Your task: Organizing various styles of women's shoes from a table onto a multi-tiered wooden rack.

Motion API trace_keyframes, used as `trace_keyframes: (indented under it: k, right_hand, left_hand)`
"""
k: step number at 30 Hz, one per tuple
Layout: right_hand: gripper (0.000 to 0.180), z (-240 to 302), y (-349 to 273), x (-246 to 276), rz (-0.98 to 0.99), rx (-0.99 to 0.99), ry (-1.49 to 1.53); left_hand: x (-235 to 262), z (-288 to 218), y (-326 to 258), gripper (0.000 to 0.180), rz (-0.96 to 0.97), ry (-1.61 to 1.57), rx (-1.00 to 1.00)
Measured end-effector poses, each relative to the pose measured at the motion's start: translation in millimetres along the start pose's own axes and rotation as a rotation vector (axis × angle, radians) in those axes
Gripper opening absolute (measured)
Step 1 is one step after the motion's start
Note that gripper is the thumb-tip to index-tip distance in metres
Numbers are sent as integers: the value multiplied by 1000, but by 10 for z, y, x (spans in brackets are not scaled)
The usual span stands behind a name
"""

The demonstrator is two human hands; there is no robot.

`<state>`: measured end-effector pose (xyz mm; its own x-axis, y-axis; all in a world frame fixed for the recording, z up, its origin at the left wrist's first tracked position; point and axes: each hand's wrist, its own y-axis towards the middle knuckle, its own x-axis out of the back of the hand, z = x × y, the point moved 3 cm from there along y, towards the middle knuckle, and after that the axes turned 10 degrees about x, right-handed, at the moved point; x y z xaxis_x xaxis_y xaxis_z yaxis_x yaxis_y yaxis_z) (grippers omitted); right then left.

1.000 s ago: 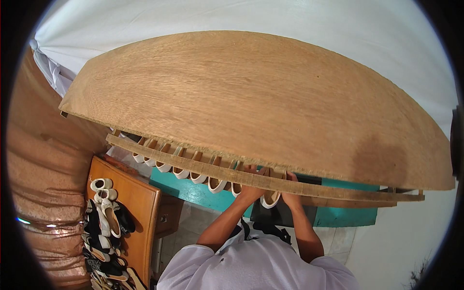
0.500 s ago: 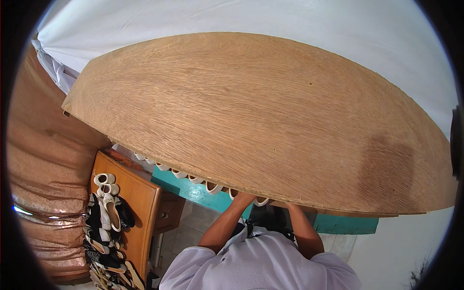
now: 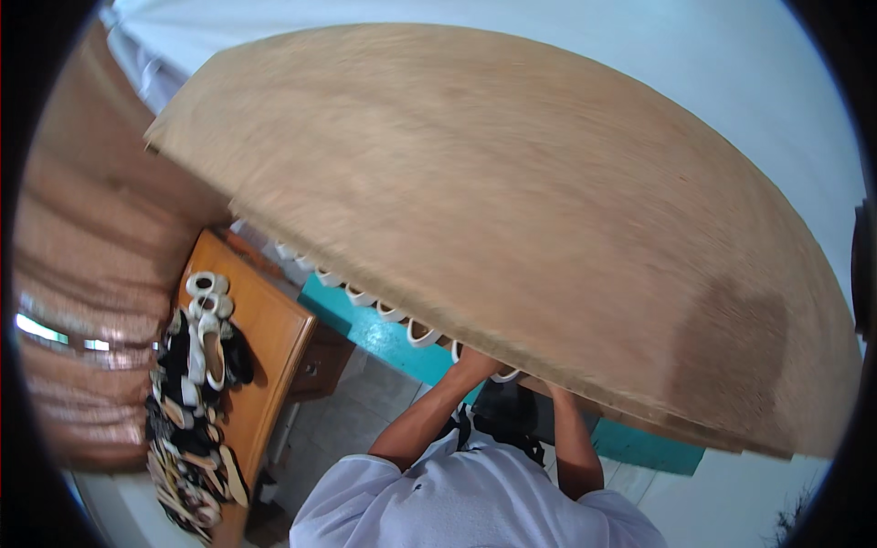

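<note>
A large wooden board (image 3: 475, 183) with visible grain spans the view in front of me. Below its near edge shows a row of white shoes (image 3: 423, 332), only their ends visible. My left hand (image 3: 481, 363) reaches under that edge among the shoes, next to a white shoe (image 3: 504, 375). Its fingers are hidden by the board. My right hand (image 3: 560, 395) also goes beneath the edge, farther right, with its fingers out of sight. Whether either hand holds anything is hidden.
A teal surface (image 3: 388, 342) lies below the shoe row. On the left, an orange-brown wooden table (image 3: 265, 352) carries several black, white and tan shoes (image 3: 215, 352). Brown curtain-like fabric (image 3: 91, 274) hangs beyond it. White cloth (image 3: 639, 64) is behind the board.
The view has turned, so the board's near edge slopes down more steeply to the right. Both hands stay under the edge, and no shoe visibly changes place.
</note>
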<state>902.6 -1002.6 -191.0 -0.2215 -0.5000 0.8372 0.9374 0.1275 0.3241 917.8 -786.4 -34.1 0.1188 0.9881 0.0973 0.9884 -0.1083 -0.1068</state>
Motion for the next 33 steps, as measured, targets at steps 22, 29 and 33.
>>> trace_keyframes:
  k: [22, 29, 33]
  right_hand:
    - [10, 4784, -766, 455, 630, 625, 1061]
    - [9, 6099, -1971, 252, 1034, 942, 1167]
    - [10, 6607, -2391, 214, 1201, 1058, 1166]
  left_hand:
    - [2390, -71, -4329, 16, -1136, 166, 37]
    - [2427, 308, -6308, 15, -1708, -37, 142]
    - [2391, 449, -6927, 15, -1896, -148, 136]
